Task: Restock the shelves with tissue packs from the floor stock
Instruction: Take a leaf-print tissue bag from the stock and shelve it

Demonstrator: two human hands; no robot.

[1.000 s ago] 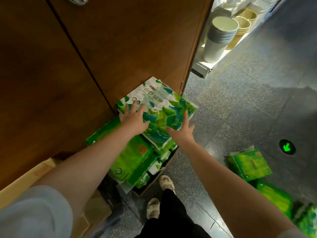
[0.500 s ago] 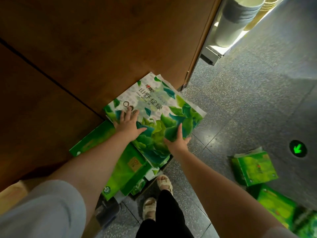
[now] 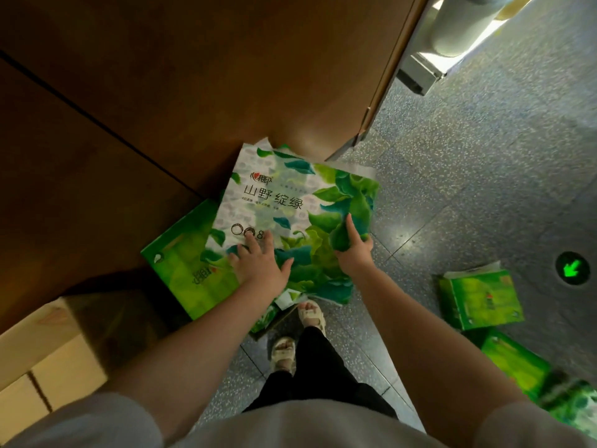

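Speckled grey floor meets brown wooden panelling; left hand lies flat and right hand grips the tissue pack.

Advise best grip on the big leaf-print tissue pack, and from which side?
Take the leaf-print tissue pack by its two opposite side edges, from above, one hand each. It is wide, flat and soft, lying tilted atop a green pack; the right hand already grips its right edge.
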